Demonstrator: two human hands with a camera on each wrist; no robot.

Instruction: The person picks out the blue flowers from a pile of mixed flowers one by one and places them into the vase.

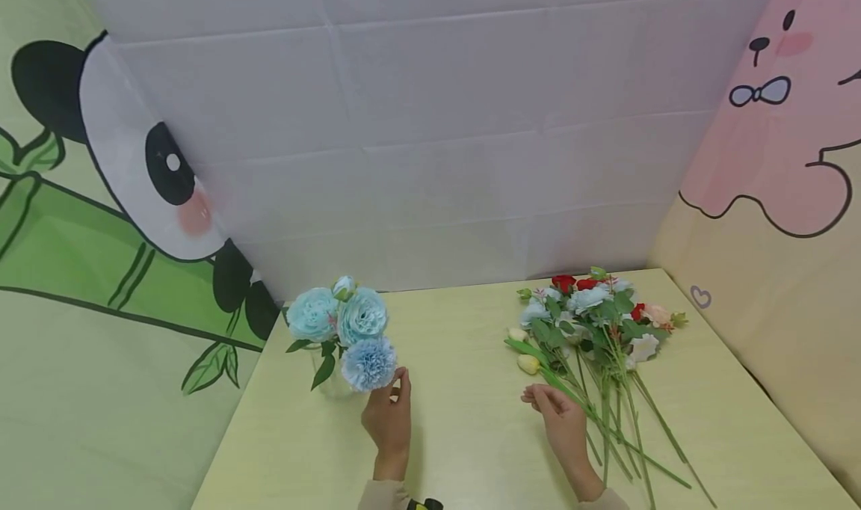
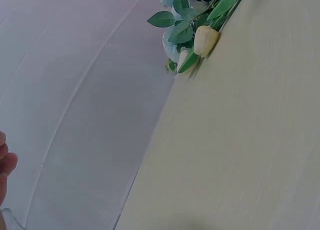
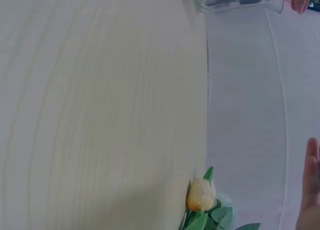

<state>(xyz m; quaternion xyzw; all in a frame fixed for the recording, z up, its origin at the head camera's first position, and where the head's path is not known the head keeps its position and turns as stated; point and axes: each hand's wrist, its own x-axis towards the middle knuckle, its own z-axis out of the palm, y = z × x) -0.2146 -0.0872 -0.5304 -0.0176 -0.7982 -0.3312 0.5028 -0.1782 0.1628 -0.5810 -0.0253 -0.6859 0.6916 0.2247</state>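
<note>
On the left side of the table, a clear glass vase (image 3: pixel 235 4) holds several light blue flowers (image 1: pixel 363 315) with green leaves. A fluffy blue carnation (image 1: pixel 369 363) leans out over its right side. Right beside this bloom is my left hand (image 1: pixel 390 420), fingers loosely bent, with nothing seen in them; whether they touch the flower I cannot tell. My right hand (image 1: pixel 561 420) hovers over the table by the loose stems, its fingers relaxed and holding nothing. Closest to it lies a yellow tulip (image 1: pixel 528 364) with long green leaves.
Loose artificial flowers lie in a heap on the right of the table (image 1: pixel 457 390), with red roses (image 1: pixel 563 283), blue blooms (image 1: pixel 588 298) and a white one (image 1: pixel 644 348). Their green stems (image 1: pixel 632 420) spread toward the front. A pale cloth wall (image 1: pixel 430 158) stands behind.
</note>
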